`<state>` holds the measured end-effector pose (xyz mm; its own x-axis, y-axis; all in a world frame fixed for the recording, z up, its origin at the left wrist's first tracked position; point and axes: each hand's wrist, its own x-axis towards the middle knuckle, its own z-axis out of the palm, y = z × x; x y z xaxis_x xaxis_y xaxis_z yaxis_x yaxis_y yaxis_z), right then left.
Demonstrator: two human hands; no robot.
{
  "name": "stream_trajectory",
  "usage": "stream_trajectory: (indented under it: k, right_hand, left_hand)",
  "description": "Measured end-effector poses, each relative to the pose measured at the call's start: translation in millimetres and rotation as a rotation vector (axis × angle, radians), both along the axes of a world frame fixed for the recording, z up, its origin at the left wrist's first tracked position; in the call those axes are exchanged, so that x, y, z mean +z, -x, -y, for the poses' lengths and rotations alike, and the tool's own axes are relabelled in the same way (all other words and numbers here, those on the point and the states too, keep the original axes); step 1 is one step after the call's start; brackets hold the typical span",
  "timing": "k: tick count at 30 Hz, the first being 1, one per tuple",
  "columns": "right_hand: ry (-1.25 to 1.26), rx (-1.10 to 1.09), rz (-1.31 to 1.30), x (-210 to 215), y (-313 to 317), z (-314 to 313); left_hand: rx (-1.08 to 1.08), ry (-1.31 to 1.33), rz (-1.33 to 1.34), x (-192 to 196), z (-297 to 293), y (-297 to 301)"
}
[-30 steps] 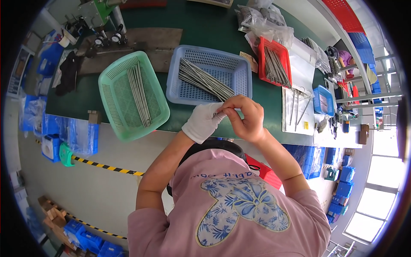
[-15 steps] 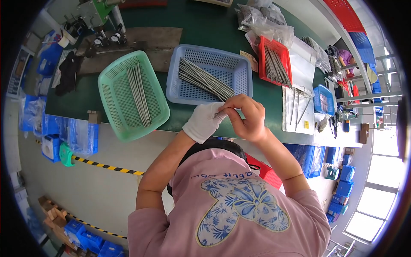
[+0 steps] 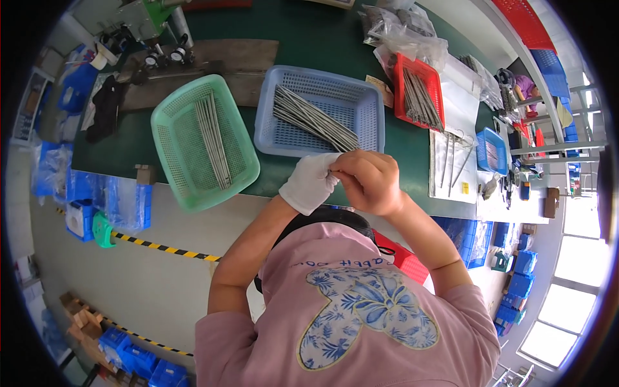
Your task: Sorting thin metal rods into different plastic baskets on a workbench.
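Observation:
My left hand (image 3: 311,184), in a white glove, is held close to my body just in front of the table edge, with its fingers curled. Against its fingertips, my bare right hand (image 3: 371,182) is closed in a pinch. Whatever lies between the fingers, if anything, is hidden. Just beyond both hands sits a blue plastic basket (image 3: 259,122) with a bundle of thin grey metal rods (image 3: 316,120) lying slantwise in it. To its left, a green basket (image 3: 175,151) holds several similar rods (image 3: 213,142) and juts over the table edge.
A red basket (image 3: 440,87) of rods (image 3: 420,100) stands at the right, beside clear plastic bags (image 3: 412,42). Farther right are paper sheets (image 3: 451,155) and a small blue basket (image 3: 491,149). A green machine with dial gauges (image 3: 177,55) stands at the back left.
My right hand has turned, its fingers now more folded over the gloved fingertips. The hands stay together at the same place; the whole view has shifted slightly.

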<state>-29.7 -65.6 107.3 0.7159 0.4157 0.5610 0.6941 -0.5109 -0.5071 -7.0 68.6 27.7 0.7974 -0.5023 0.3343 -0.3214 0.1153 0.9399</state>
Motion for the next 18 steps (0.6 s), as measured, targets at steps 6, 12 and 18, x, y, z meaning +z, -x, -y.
stream_trajectory:
  k: [6, 12, 18]
  right_hand:
    - [0.036, -0.016, 0.038, 9, 3, 1]
    - [-0.384, -0.237, 0.176, 24, 26, 18]
    - [-0.440, -0.574, -0.079, -29, 79, 78]
  left_hand:
    - [0.070, -0.016, 0.089, -9, 9, -1]
    - [0.048, 0.003, -0.076, 0, 4, 4]
    - [0.539, 0.708, -0.426, 43, -29, -25]
